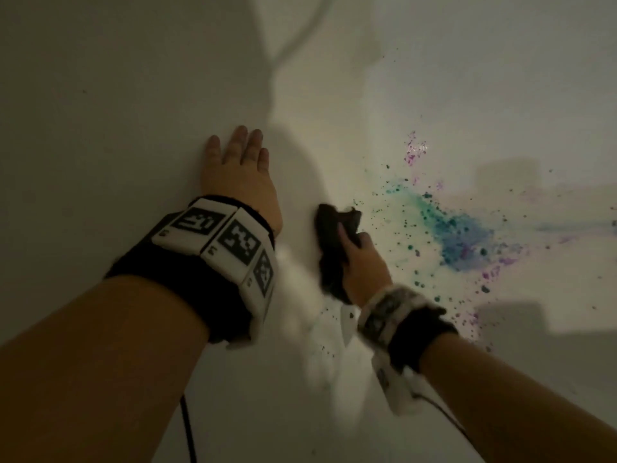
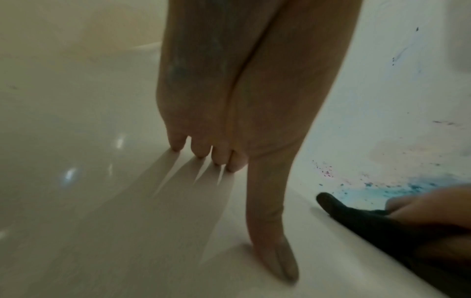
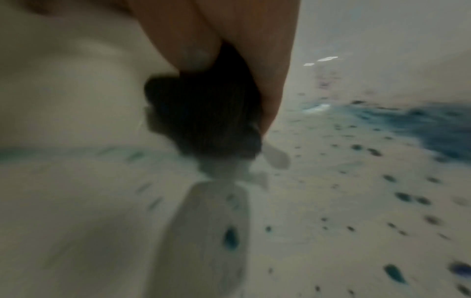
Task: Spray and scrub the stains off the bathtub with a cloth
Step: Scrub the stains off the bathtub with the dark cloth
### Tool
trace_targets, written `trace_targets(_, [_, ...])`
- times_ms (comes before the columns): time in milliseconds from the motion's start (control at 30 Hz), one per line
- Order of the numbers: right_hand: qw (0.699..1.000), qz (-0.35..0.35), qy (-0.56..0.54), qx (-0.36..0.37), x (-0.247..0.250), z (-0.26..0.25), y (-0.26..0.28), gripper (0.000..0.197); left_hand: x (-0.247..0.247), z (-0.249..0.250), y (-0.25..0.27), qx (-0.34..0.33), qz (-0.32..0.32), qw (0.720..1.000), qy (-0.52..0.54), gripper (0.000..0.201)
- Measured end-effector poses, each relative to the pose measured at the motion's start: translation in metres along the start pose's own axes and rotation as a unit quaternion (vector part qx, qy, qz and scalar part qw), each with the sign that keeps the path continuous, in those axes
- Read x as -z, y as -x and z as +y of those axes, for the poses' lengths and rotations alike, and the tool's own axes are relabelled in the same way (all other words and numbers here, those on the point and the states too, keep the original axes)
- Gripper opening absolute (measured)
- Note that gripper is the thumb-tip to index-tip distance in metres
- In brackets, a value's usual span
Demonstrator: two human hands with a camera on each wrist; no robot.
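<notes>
My right hand [image 1: 359,259] grips a bunched dark cloth [image 1: 334,245] against the white bathtub [image 1: 334,95] floor, just left of the stains. The same cloth [image 3: 203,113] fills the right wrist view, blurred, with my fingers curled round it. A blue-green smear [image 1: 464,235] with purple specks [image 1: 414,150] and many dark dots spreads to the right of the cloth. My left hand [image 1: 238,162] lies flat on the tub's sloping side wall, fingers straight. In the left wrist view the fingertips [image 2: 198,149] and thumb press the glossy surface, with the cloth [image 2: 369,219] at lower right.
The tub wall [image 1: 117,111] rises at the left in shadow. A curved rim line [image 1: 300,31] shows at the top. Thin cables [image 1: 187,429] run from both wrist bands. No spray bottle is in view.
</notes>
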State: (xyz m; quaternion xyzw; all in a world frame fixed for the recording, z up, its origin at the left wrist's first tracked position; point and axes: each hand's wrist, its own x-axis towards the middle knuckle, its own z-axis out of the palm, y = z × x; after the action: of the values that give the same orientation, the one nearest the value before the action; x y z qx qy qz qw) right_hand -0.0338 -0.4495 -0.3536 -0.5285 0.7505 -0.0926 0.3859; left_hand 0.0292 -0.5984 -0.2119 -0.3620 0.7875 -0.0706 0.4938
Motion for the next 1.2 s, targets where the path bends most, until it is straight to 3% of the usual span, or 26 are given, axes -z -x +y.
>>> trace_targets(67, [0.998, 0.044, -0.038, -0.017, 0.021, 0.020, -0.004, 0.028, -0.006, 0.000, 0.004, -0.022, -0.029, 0.999, -0.008, 0.082])
trace_targets(100, [0.996, 0.068, -0.054, -0.024, 0.032, 0.022, -0.001, 0.030, -0.012, 0.000, 0.009, -0.035, -0.039, 0.998, -0.016, 0.080])
trace_targets(167, [0.999, 0.032, -0.037, -0.004, 0.047, 0.010, 0.018, 0.035, -0.027, 0.002, 0.029, -0.060, -0.057, 0.996, -0.033, 0.082])
trace_targets(200, [0.997, 0.028, -0.062, -0.025, 0.050, 0.003, 0.029, 0.047, -0.034, 0.003, 0.040, -0.072, -0.068, 0.994, -0.036, 0.085])
trace_targets(300, [0.990, -0.069, -0.108, 0.052, 0.040, -0.021, 0.080, 0.073, -0.057, 0.013, 0.061, -0.080, -0.091, 0.991, -0.054, 0.097])
trace_targets(367, [0.986, -0.116, -0.083, 0.089, 0.015, -0.046, 0.110, 0.075, -0.064, 0.018, 0.067, -0.078, -0.087, 0.992, -0.049, 0.094])
trace_targets(433, [0.985, -0.099, -0.077, 0.118, -0.013, -0.058, 0.122, 0.067, -0.066, 0.022, 0.066, -0.067, -0.081, 0.994, -0.044, 0.089])
trace_targets(600, [0.986, 0.010, -0.148, 0.072, -0.045, -0.048, 0.104, 0.049, -0.065, 0.032, 0.062, -0.054, -0.079, 0.995, -0.031, 0.088])
trace_targets(667, [0.985, 0.040, -0.170, 0.004, -0.048, -0.031, 0.084, 0.033, -0.064, 0.037, 0.059, -0.047, -0.071, 0.996, -0.015, 0.078])
trace_targets(733, [0.978, 0.065, -0.183, -0.073, -0.041, -0.013, 0.058, 0.033, -0.064, 0.040, 0.057, -0.040, -0.066, 0.997, -0.005, 0.071])
trace_targets(800, [0.971, 0.024, -0.180, -0.155, -0.025, 0.007, 0.040, 0.038, -0.065, 0.039, 0.057, -0.042, -0.066, 0.997, -0.003, 0.073])
trace_targets(900, [0.977, -0.046, -0.113, -0.172, 0.004, 0.026, 0.028, 0.048, -0.065, 0.037, 0.057, -0.049, -0.068, 0.996, -0.011, 0.078])
trace_targets(1000, [0.978, -0.046, -0.182, -0.092, 0.024, 0.006, 0.050, 0.040, -0.066, 0.039, 0.056, -0.045, -0.061, 0.997, 0.008, 0.072])
trace_targets(1033, [0.979, -0.076, -0.184, -0.044, 0.024, -0.004, 0.064, 0.044, -0.066, 0.040, 0.056, -0.042, -0.058, 0.997, 0.014, 0.071])
trace_targets(1133, [0.976, -0.163, -0.080, 0.118, 0.000, -0.037, 0.117, 0.062, -0.066, 0.041, 0.056, -0.040, -0.051, 0.998, 0.013, 0.073])
trace_targets(1200, [0.970, -0.184, -0.032, 0.153, -0.024, -0.054, 0.138, 0.066, -0.067, 0.040, 0.057, -0.042, -0.047, 0.998, 0.009, 0.072])
